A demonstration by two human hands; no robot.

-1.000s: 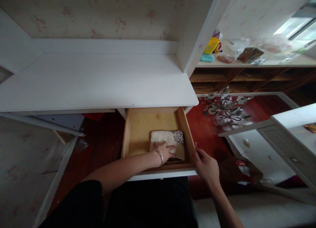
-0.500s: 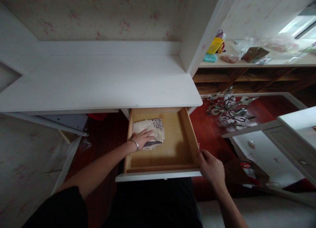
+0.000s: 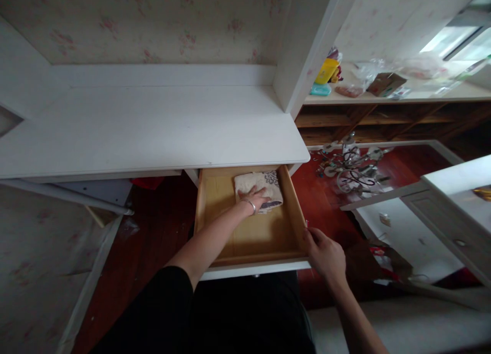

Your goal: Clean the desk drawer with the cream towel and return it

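A pulled-out wooden drawer [image 3: 218, 231] with a white front extends from under the white desk [image 3: 153, 124]. Inside it, at the back right, lies a folded beige cloth [image 3: 245, 181] with a dark leafy pattern. My left hand [image 3: 253, 195], a silver bangle at the wrist, rests flat on the cloth with its fingers spread. At the drawer's front right corner, my right hand [image 3: 326, 254] grips the side wall, thumb and fingers closed on it. The fingertips on the outer side are partly hidden.
A chandelier [image 3: 353, 164] lies on the red floor to the right. Behind it stands a low wooden shelf unit [image 3: 349, 118] topped with bags and a cardboard box [image 3: 385, 84]. A white cabinet [image 3: 433, 205] is at far right. Another person is not in view.
My left hand has moved with the cloth from the left side of the drawer to the back right. The right hand keeps its hold at the drawer's corner.
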